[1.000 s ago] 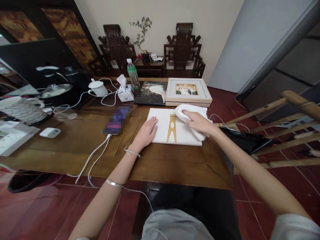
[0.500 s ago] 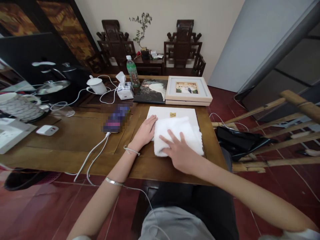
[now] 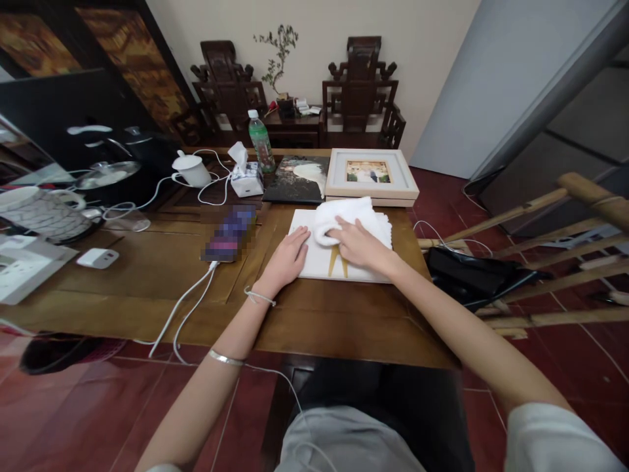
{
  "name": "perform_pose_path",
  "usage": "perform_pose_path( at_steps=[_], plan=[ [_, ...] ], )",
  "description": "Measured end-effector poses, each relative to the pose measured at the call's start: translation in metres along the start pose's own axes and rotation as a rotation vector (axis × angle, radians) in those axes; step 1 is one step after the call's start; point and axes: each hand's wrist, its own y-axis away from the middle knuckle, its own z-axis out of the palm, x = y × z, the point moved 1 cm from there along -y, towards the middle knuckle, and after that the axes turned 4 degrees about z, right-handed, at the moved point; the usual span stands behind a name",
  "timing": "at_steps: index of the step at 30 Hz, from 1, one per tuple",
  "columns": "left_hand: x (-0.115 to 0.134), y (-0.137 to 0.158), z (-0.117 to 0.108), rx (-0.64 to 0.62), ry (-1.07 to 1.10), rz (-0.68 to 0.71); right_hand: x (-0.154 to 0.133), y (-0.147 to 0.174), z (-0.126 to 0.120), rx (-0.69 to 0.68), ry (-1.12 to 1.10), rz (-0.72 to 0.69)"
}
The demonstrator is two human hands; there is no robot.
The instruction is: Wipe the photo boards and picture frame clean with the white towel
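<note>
A flat white board or canvas (image 3: 314,265) with gold markings lies on the wooden table in front of me. My left hand (image 3: 289,252) rests with its fingers stretched out on the board's left edge. Over the board's far part lies a folded white towel (image 3: 354,213). My right hand (image 3: 361,248) presses down on the towel, gripping its near fold with bent fingers; the thumb is partly hidden. Part of the gold marking shows below the towel, and the rest is covered.
Behind the board sit a framed photo (image 3: 368,176), a dark painted panel (image 3: 297,180), a tissue box (image 3: 246,180) and a green bottle (image 3: 260,141). A plugged-in phone (image 3: 228,233), a charger (image 3: 97,258), a lidded cup (image 3: 191,170) and a kettle (image 3: 42,213) stand leftward.
My right hand has slid the towel away from me, toward the board's far edge, uncovering its near edge and part of the gold marking. My left hand stays in place.
</note>
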Motion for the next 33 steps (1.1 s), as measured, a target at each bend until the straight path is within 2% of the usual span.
perform_pose_path(
  at_steps=[3, 6, 10, 14, 18, 23, 28, 30, 33],
  plan=[
    [0.000, 0.000, -0.001, -0.006, 0.002, -0.011, 0.003, -0.019, 0.007, 0.032, 0.057, 0.059],
    [-0.001, 0.000, -0.001, -0.011, 0.013, -0.010, -0.010, -0.015, 0.018, 0.018, 0.124, 0.089],
    [-0.003, 0.000, 0.001, -0.005, 0.021, -0.004, -0.041, 0.022, 0.026, -0.007, 0.168, 0.030],
    [-0.003, -0.001, 0.001, -0.016, 0.009, 0.001, -0.069, 0.068, 0.023, -0.044, 0.134, -0.067],
    [0.000, 0.000, -0.001, -0.016, -0.002, 0.003, -0.075, 0.088, 0.013, -0.107, 0.089, -0.139],
    [0.000, 0.000, 0.000, -0.008, -0.003, -0.006, -0.042, 0.065, 0.002, -0.102, 0.031, -0.132],
    [-0.004, 0.000, 0.003, 0.000, 0.024, 0.004, -0.008, 0.016, 0.001, -0.002, 0.068, 0.014],
    [-0.003, -0.001, 0.002, 0.015, 0.052, 0.006, -0.010, -0.002, 0.004, 0.012, 0.096, 0.117],
    [0.001, -0.002, -0.005, 0.109, 0.128, -0.025, -0.031, -0.018, 0.011, -0.020, 0.156, 0.237]
  ],
)
